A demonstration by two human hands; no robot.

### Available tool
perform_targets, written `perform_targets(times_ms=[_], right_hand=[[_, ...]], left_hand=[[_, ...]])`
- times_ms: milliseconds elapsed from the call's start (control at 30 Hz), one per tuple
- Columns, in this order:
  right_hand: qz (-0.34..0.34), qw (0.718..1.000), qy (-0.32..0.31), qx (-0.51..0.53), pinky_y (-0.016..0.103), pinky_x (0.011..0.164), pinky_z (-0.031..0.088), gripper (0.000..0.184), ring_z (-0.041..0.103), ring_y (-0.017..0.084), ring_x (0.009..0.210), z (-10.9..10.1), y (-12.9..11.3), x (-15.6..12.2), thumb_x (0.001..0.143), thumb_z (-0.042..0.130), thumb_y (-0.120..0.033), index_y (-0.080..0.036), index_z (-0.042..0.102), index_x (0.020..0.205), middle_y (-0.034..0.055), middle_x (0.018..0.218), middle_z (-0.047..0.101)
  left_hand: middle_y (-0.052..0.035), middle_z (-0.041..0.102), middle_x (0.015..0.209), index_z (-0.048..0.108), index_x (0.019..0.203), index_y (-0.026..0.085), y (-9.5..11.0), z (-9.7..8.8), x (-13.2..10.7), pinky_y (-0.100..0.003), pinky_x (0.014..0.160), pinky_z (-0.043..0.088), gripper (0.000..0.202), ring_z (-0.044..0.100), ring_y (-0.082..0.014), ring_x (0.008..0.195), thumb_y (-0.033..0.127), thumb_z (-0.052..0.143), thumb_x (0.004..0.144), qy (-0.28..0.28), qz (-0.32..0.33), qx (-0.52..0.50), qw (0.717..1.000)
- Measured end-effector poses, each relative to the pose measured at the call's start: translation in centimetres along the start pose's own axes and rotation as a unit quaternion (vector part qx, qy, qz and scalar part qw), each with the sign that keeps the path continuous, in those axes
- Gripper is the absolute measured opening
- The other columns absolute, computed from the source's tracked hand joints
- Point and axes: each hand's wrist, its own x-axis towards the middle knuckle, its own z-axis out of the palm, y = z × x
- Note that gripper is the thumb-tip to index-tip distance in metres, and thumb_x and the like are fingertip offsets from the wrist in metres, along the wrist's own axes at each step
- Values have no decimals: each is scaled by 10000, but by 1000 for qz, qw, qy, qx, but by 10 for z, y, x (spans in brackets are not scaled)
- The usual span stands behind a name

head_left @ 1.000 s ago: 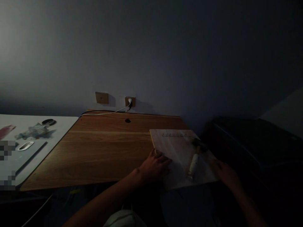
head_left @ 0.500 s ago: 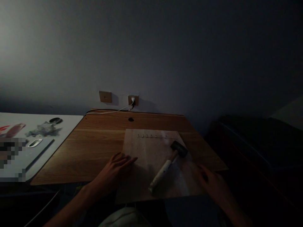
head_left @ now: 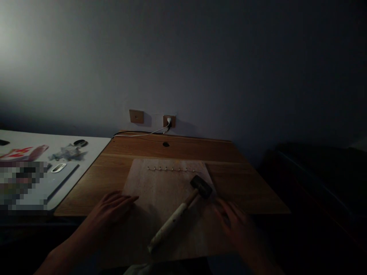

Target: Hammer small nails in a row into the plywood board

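Observation:
A pale wooden board (head_left: 160, 187) lies on the brown wooden desk (head_left: 243, 183), with a row of small nails (head_left: 169, 169) along its far edge. A hammer (head_left: 180, 212) with a black head and light handle rests diagonally on the board. My left hand (head_left: 110, 209) lies flat on the board's left edge, fingers stretched out. My right hand (head_left: 236, 225) rests on the board's right side near the hammer head, fingers extended. The room is very dim.
A white table (head_left: 94, 147) adjoins the desk on the left, carrying a dark mat, an oval tag and small packets. Two wall plates sit behind the desk, one a socket (head_left: 169, 121) with a white cable plugged in. Dark furniture stands at the right.
The board with the hammer on it has slid left and toward me across the desk, with both hands at its sides. The hammer has turned more diagonal.

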Motion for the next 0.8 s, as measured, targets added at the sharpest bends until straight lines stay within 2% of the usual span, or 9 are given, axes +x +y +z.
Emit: perform_targets(times_ms=[33,67,133,200,267,367,533,667,800], right_hand=[[-16,1000,-8,20,421,845,615,459,754,292,1003,2,-15,4,1020,409,-495,-214,688,1252,138,1134,771],[-41,997,-48,50,387,885,600,447,739,264,1058,4,-31,8,1031,412,-472,-239,632,1342,120,1199,754],[-80,985,-134,71,332,817,596,438,756,235,998,9,-63,16,1038,436,-440,-303,547,1439,81,1167,771],[-83,981,-171,44,340,719,584,418,774,258,839,15,-86,23,1018,485,-457,-306,599,1391,67,984,806],[-58,984,-168,27,333,701,563,348,773,265,811,21,-96,30,1014,498,-452,-289,690,1253,70,941,808],[-12,987,-157,25,299,680,535,270,774,246,803,27,-90,37,1014,508,-405,-277,730,1097,63,926,808],[43,988,-144,37,305,731,531,256,752,235,837,31,-55,37,1009,454,-308,-249,703,990,59,885,783],[46,984,-148,85,305,752,539,272,742,225,880,28,-35,35,1011,432,-344,-255,688,1034,55,942,777],[32,988,-134,76,298,664,526,340,748,225,768,12,-31,52,1021,418,-440,-261,689,1121,48,873,778]], left_hand=[[-36,741,1185,607,1367,326,1,0,6,-403,976,524,386,691,-233,1034,381,474,1009,0,-8,4,1000],[-46,741,1168,616,1357,315,2,1,14,-398,953,529,384,689,-234,1021,386,459,1013,1,-17,8,1000],[-66,720,1187,626,1340,297,4,6,30,-403,953,525,383,675,-239,1042,402,447,1018,8,-32,17,999],[-85,675,1261,626,1326,285,4,13,42,-419,996,504,375,643,-251,1121,414,467,1013,14,-32,28,999],[-99,616,1348,615,1332,282,0,21,49,-441,1047,471,368,594,-267,1212,399,491,1005,15,-25,36,999],[-111,543,1435,597,1354,290,-7,30,49,-470,1085,434,378,552,-285,1265,380,511,998,6,-12,43,999],[-115,519,1452,600,1349,307,-14,34,42,-507,1056,438,377,548,-315,1257,404,524,993,-10,-6,48,999],[-125,534,1437,559,1387,276,-13,29,51,-507,1056,441,425,557,-311,1241,413,531,986,-17,-6,50,999],[-126,561,1402,530,1402,242,-22,23,77,-470,1025,475,420,583,-283,1206,377,484,1007,4,-32,32,999]])
